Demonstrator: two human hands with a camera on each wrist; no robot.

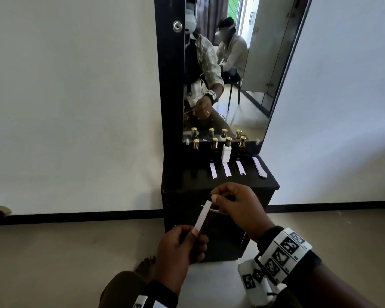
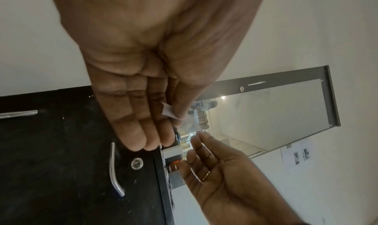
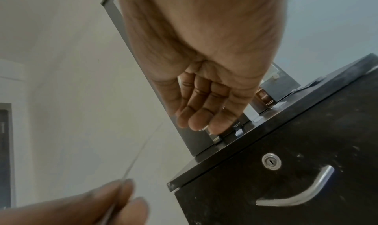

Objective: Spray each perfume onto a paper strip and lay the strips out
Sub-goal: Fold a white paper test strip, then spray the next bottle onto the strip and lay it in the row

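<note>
A white paper strip (image 1: pixel 201 216) slants in the air in front of the black cabinet (image 1: pixel 249 185). My left hand (image 1: pixel 195 233) pinches its lower end between thumb and forefinger, the strip's corner (image 2: pixel 168 113) showing at that pinch. My right hand (image 1: pixel 213 200) pinches the upper end. In the right wrist view the strip (image 3: pixel 143 147) shows edge-on, running from my left hand (image 3: pixel 122 189) up towards my right hand (image 3: pixel 194 123). Several gold-capped perfume bottles stand before the mirror, among them a white bottle (image 1: pixel 226 152) and a reddish bottle (image 1: pixel 242 145). Three strips (image 1: pixel 227 169) lie in front of them.
A small stack of spare strips (image 1: pixel 259 166) lies at the cabinet top's right end. The mirror (image 1: pixel 242 85) rises behind the bottles. The cabinet door has a lock (image 3: pixel 271 161) and a metal handle (image 3: pixel 296 193). A bare foot (image 1: pixel 146 266) rests on the floor.
</note>
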